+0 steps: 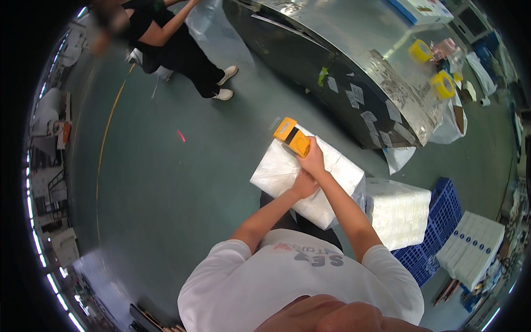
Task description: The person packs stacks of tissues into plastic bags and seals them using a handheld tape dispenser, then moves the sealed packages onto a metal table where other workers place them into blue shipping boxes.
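While the right hand (pixel 313 160) is closed around a yellow scanner (pixel 292 136) at twelve o'clock, the left hand (pixel 304 185) is pressed flat, fingers hidden, on the white wrapped bundle (pixel 276 171) over the lap.

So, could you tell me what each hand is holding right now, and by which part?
The right hand grips the yellow handheld scanner by its near end. The left hand rests on top of the white wrapped bundle.

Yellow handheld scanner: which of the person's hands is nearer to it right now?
Right. The right hand grips the yellow scanner at its lower end; the left hand rests lower on the white wrapped bundle, apart from it.
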`<state>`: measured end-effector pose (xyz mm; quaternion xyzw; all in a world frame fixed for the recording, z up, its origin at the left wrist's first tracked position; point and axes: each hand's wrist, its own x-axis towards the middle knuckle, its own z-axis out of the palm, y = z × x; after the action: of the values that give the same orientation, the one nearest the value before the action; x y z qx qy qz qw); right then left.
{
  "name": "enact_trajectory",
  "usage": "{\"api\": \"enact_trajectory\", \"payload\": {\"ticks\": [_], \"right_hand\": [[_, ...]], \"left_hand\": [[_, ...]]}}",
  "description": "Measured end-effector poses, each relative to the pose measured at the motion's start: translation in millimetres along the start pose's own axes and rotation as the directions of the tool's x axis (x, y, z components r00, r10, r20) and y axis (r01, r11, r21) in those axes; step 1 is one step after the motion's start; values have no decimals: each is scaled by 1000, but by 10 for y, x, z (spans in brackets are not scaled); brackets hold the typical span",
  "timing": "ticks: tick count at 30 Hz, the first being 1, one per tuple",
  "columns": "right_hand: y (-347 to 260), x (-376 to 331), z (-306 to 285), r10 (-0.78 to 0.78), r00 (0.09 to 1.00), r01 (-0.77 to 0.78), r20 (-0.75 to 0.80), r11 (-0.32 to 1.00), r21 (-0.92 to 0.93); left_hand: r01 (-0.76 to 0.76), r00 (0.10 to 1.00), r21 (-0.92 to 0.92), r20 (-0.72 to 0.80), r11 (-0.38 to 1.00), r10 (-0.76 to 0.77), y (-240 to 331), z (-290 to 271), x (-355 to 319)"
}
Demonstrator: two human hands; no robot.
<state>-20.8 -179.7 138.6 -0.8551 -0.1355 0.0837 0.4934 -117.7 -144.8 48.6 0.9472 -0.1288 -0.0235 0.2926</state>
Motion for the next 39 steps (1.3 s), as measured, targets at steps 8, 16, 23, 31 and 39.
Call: {"api": "enact_trajectory", "payload": {"ticks": [8, 16, 23, 31, 39], "right_hand": [[563, -87, 435, 2, 1000, 2, 26, 992, -128], [427, -19, 476, 9, 999, 6, 53, 963, -271], [-579, 329, 303, 54, 965, 66, 256, 895, -441], [-456, 17, -385, 240, 931, 12, 276, 735, -678], [113, -273, -342, 401, 890, -108, 220, 652, -750]], "left_hand": [[227, 713, -606, -431, 763, -554, -418, -862, -567], [453, 770, -890, 419, -49, -481, -1436, -1598, 284], [460, 690, -888, 356, 3, -631, -2208, -1503, 348], [566, 619, -823, 468, -56, -630, -2811, -952, 524], [784, 402, -618, 437, 56, -804, -2279, -12, 510]]}}
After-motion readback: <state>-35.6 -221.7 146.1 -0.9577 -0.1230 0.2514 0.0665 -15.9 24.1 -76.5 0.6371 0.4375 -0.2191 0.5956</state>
